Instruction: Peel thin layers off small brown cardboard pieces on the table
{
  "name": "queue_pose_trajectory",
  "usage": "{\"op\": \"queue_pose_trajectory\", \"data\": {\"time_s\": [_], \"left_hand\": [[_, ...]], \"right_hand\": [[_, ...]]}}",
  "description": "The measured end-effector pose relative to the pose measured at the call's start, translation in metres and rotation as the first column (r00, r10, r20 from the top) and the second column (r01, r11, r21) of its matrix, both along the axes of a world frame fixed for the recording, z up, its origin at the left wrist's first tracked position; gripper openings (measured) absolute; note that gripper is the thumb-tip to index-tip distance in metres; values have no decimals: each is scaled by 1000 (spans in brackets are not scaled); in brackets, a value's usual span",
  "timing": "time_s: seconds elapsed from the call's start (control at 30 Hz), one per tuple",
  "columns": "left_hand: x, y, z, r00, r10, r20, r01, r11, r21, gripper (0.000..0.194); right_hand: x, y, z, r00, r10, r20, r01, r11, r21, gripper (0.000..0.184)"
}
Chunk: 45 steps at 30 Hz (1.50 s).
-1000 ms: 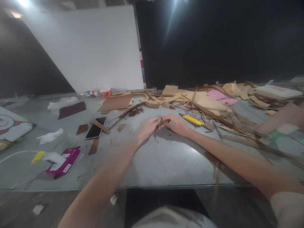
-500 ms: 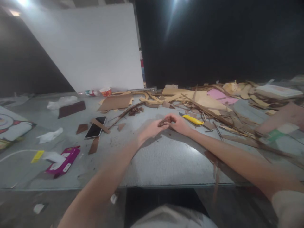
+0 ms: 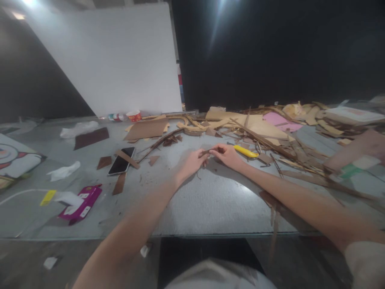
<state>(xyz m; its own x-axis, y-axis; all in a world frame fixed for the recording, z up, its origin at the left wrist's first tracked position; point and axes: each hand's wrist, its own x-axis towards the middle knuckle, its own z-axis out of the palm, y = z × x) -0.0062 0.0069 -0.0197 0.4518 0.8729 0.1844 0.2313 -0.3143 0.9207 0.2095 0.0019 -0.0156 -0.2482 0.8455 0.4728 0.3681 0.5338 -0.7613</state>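
My left hand [image 3: 192, 161] and my right hand [image 3: 228, 154] meet over the middle of the grey table [image 3: 207, 200]. Both pinch a small thin brown strip of cardboard [image 3: 207, 152] held between their fingertips, just above the tabletop. A yellow utility knife [image 3: 246, 151] lies right behind my right hand. Brown scraps lie scattered a little beyond the left hand.
A heap of cardboard offcuts [image 3: 264, 128] fills the back right. A phone [image 3: 121, 161] under a brown strip, a magenta box [image 3: 80, 204], white tissues [image 3: 63, 171] and a paper cup [image 3: 134, 116] lie left. A white board [image 3: 114, 60] leans behind. The table edge [image 3: 180, 236] runs near me.
Both hands stayed together on the small strip, shifting slightly back and up; the fingers have re-pinched it and the strip now shows stretched between them.
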Motion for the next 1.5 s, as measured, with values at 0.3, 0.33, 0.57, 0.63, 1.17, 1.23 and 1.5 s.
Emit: {"op": "queue_pose_trajectory", "data": {"time_s": [0.3, 0.33, 0.57, 0.63, 1.17, 1.23, 1.5], "left_hand": [[-1, -4, 4, 998, -43, 35, 43, 999, -20, 42], [0, -4, 5, 999, -44, 32, 45, 999, -22, 41], [0, -5, 6, 998, -54, -12, 54, 998, -19, 33], [0, -5, 5, 998, -58, -15, 58, 998, -14, 34], [2, -5, 5, 998, -58, -29, 59, 998, 9, 39], [2, -5, 4, 1000, -21, -22, 22, 999, 42, 35], [5, -7, 6, 987, 98, 128, -103, 994, 26, 32]], "right_hand": [[2, -3, 3, 999, 33, 5, -32, 997, -69, 38], [2, -2, 3, 1000, 22, 11, -22, 997, -68, 37], [2, -2, 3, 999, -6, 33, 8, 997, -78, 41], [2, -2, 4, 999, -4, 33, 7, 996, -90, 42], [2, -1, 4, 1000, -1, -30, -4, 983, -184, 51], [3, 1, 3, 998, 3, -59, -15, 980, -197, 51], [4, 4, 0, 995, -2, -104, -23, 971, -236, 56]]}}
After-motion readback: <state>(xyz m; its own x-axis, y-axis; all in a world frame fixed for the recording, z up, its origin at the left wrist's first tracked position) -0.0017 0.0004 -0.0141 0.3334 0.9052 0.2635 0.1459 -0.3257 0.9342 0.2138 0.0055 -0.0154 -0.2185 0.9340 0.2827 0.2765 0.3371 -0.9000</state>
